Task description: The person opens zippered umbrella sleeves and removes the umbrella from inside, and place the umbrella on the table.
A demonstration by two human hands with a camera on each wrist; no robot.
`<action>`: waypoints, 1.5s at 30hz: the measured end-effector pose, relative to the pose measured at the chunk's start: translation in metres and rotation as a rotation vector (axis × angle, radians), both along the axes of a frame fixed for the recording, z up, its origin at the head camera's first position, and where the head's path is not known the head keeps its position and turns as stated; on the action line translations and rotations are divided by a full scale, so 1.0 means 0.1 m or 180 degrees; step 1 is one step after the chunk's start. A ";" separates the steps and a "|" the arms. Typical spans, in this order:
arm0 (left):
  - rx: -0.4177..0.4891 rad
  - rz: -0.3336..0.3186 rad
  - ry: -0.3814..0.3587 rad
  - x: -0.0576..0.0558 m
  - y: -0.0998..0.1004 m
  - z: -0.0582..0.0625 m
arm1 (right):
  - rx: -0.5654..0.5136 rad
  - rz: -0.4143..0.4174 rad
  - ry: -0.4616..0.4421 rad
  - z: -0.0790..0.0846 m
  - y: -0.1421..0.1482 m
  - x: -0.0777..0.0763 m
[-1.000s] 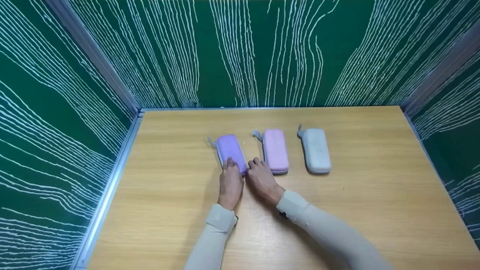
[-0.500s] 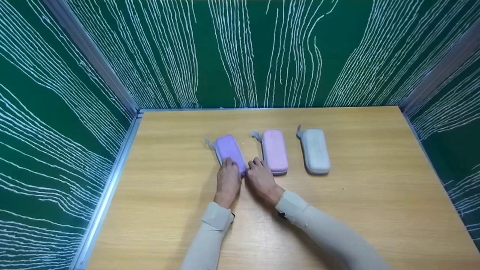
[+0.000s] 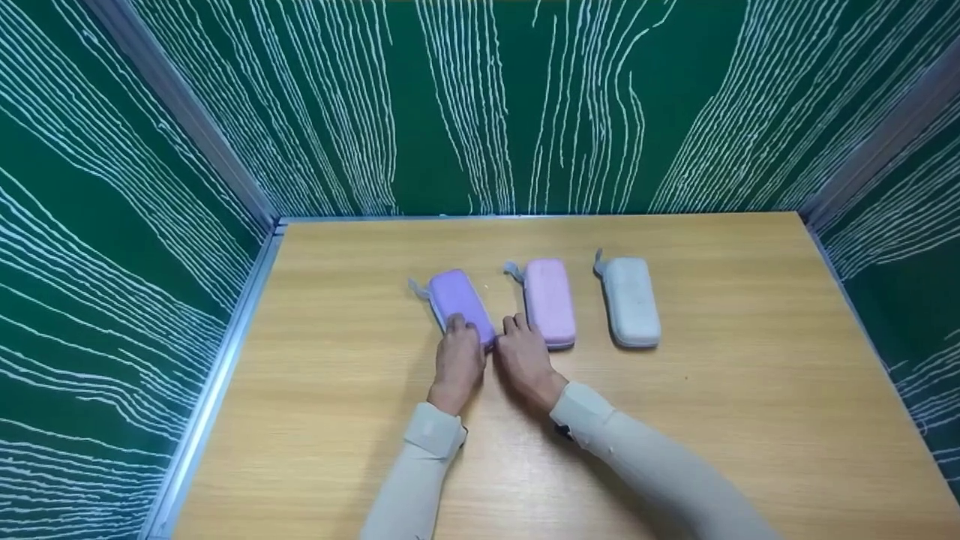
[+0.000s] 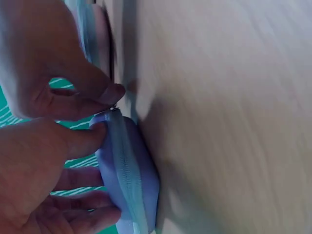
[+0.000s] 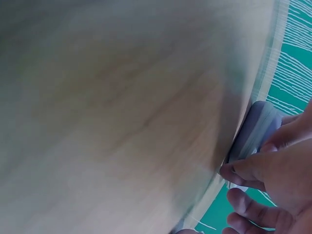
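A purple zip case [image 3: 456,292] lies slanted on the wooden table, its grey strap loop [image 3: 418,289] toward the upper left. My left hand [image 3: 457,364] grips the near end, thumb and fingers along the side beside the zipper [image 4: 126,168] in the left wrist view. Thumb and index finger of my right hand [image 3: 525,360] pinch at the zipper's end on the near right corner; the small pull between them is mostly hidden. The zipper teeth look closed along the visible side. Right of it lies a pink zip case [image 3: 550,300], close to my right knuckles.
A grey zip case [image 3: 632,300] lies further right on the table [image 3: 750,390], with its loop at the upper left. Green panels [image 3: 465,97] with white wavy lines enclose the back and both sides, joined by metal strips.
The purple case has turned slightly, its far end shifting a little left, and my left hand and forearm have moved slightly left. My right hand stays pinching at the corner.
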State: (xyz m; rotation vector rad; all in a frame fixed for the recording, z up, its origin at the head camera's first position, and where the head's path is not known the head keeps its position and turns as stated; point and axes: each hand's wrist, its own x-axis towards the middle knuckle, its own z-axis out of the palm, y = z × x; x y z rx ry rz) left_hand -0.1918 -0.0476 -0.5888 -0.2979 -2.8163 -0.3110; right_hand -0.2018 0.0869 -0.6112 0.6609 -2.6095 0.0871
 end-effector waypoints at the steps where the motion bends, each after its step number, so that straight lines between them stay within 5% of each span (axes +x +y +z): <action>1: -0.0016 0.0029 0.0035 0.00 0.02 -0.01 | -0.0005 -0.0028 0.0011 0.00 0.00 0.00; 8: 0.0052 0.0204 0.0077 0.00 0.11 -0.03 | 0.0081 -0.0079 0.0065 -0.01 -0.02 0.06; 20: -0.0274 0.0432 0.0179 -0.02 0.21 -0.07 | 0.0036 -0.0076 0.0162 -0.04 0.00 0.07; 29: -0.0284 0.0431 0.0203 -0.03 0.22 -0.08 | 0.0027 0.0029 -0.0053 -0.02 0.01 0.08; 34: 0.0014 0.0146 -0.0046 -0.05 0.11 0.00 | 0.0133 0.0007 -0.0023 -0.03 0.02 0.08; 45: -0.0048 -0.0908 -0.0881 -0.25 -0.27 0.25 | 0.0236 0.0035 0.0149 -0.05 0.04 0.05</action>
